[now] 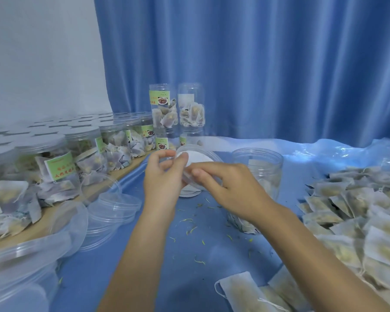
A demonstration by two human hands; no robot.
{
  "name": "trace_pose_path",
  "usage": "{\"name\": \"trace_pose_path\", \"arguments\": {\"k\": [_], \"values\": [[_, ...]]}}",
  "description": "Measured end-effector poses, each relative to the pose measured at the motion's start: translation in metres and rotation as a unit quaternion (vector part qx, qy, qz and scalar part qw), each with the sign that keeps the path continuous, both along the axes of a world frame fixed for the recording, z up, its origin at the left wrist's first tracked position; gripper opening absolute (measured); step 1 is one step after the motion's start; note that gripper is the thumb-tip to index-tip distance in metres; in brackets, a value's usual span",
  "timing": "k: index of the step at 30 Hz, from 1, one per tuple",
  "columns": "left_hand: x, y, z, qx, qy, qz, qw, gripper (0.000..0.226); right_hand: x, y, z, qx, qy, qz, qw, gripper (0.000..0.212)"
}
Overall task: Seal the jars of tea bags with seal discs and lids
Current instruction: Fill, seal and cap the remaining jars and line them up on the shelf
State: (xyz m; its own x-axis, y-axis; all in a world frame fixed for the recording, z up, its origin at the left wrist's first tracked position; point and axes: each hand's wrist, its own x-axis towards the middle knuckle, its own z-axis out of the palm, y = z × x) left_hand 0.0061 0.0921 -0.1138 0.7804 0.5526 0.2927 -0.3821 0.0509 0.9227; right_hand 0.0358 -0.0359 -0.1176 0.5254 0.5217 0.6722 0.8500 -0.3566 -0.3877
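Blue curtain (257, 64) behind; white wall (38, 52) left; blue tablecloth (189, 255) below.

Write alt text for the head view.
Both hands, left hand and right hand, hold a clear lid with a white seal disc inside, above blue cloth; an open jar stands beside it.

Two bare forearms enter from the bottom edge, no sleeves anywhere in view. The left hand (161, 176) and right hand (225, 185) are ungloved: no rings, watch, wristband or bandage on the parts that show. Nails are short and unpainted where visible, e.g. on the right hand's fingertips (197, 172); upper arms and any clothing are out of shot.
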Motion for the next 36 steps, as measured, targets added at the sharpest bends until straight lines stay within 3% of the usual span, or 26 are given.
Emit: {"name": "trace_pose_path", "arguments": {"k": [3, 5, 7, 10, 13, 15, 17, 19, 21, 24, 27, 28, 30, 31, 33, 35, 36], "values": [[-0.002, -0.006, 0.004, -0.052, -0.032, -0.036, 0.997, 0.012, -0.004, -0.003, 0.004, 0.001, 0.020, 0.024, 1.000, 0.027], [-0.005, -0.008, 0.009, -0.092, -0.056, -0.086, 0.991, 0.012, -0.005, -0.006, 0.008, 0.011, -0.032, 0.017, 0.999, 0.033], [-0.008, -0.009, 0.014, -0.109, -0.075, -0.128, 0.983, 0.011, -0.005, -0.010, 0.015, 0.107, -0.034, -0.009, 0.994, 0.021], [-0.007, -0.011, 0.016, -0.026, -0.043, -0.123, 0.991, 0.032, -0.006, -0.022, 0.030, 0.283, 0.159, 0.047, 0.945, 0.012], [-0.003, -0.021, 0.019, 0.021, -0.014, -0.177, 0.984, 0.049, 0.000, -0.036, 0.040, 0.362, 0.276, 0.105, 0.884, 0.016], [0.003, -0.032, 0.025, -0.001, -0.039, -0.218, 0.975, 0.043, 0.003, -0.046, 0.043, 0.344, 0.245, 0.052, 0.905, 0.033], [0.010, -0.045, 0.031, 0.006, -0.058, -0.200, 0.978, 0.032, 0.007, -0.057, 0.043, 0.237, 0.129, -0.048, 0.962, 0.051], [0.018, -0.057, 0.033, 0.030, -0.066, -0.188, 0.980, 0.022, 0.010, -0.068, 0.042, 0.118, 0.044, -0.110, 0.986, 0.069], [0.025, -0.069, 0.033, 0.046, -0.058, -0.202, 0.977, 0.025, 0.012, -0.078, 0.043, 0.075, 0.077, -0.098, 0.989, 0.087], [0.031, -0.077, 0.032, 0.072, -0.030, -0.261, 0.962, 0.052, 0.019, -0.092, 0.043, 0.041, 0.105, -0.132, 0.985, 0.102], [0.031, -0.076, 0.024, 0.077, -0.067, -0.354, 0.930, 0.038, 0.023, -0.102, 0.042, 0.076, 0.144, -0.156, 0.974, 0.102], [0.032, -0.075, 0.020, 0.095, -0.095, -0.326, 0.936, 0.036, 0.024, -0.105, 0.042, 0.092, 0.156, -0.162, 0.970, 0.106], [0.037, -0.071, 0.009, 0.158, -0.138, -0.179, 0.961, 0.030, 0.027, -0.108, 0.039, 0.104, 0.170, -0.180, 0.963, 0.105], [0.039, -0.071, 0.003, 0.190, -0.127, -0.108, 0.968, 0.039, 0.029, -0.109, 0.037, 0.107, 0.181, -0.188, 0.959, 0.099], [0.044, -0.073, -0.013, 0.240, -0.030, -0.060, 0.968, 0.085, 0.032, -0.110, 0.033, 0.106, 0.214, -0.202, 0.950, 0.089], [0.047, -0.079, -0.030, 0.259, 0.083, -0.110, 0.956, 0.135, 0.037, -0.109, 0.027, 0.094, 0.243, -0.210, 0.942, 0.086], [0.048, -0.082, -0.038, 0.249, 0.110, -0.143, 0.952, 0.149, 0.039, -0.108, 0.024, 0.089, 0.256, -0.209, 0.940, 0.085]]}}
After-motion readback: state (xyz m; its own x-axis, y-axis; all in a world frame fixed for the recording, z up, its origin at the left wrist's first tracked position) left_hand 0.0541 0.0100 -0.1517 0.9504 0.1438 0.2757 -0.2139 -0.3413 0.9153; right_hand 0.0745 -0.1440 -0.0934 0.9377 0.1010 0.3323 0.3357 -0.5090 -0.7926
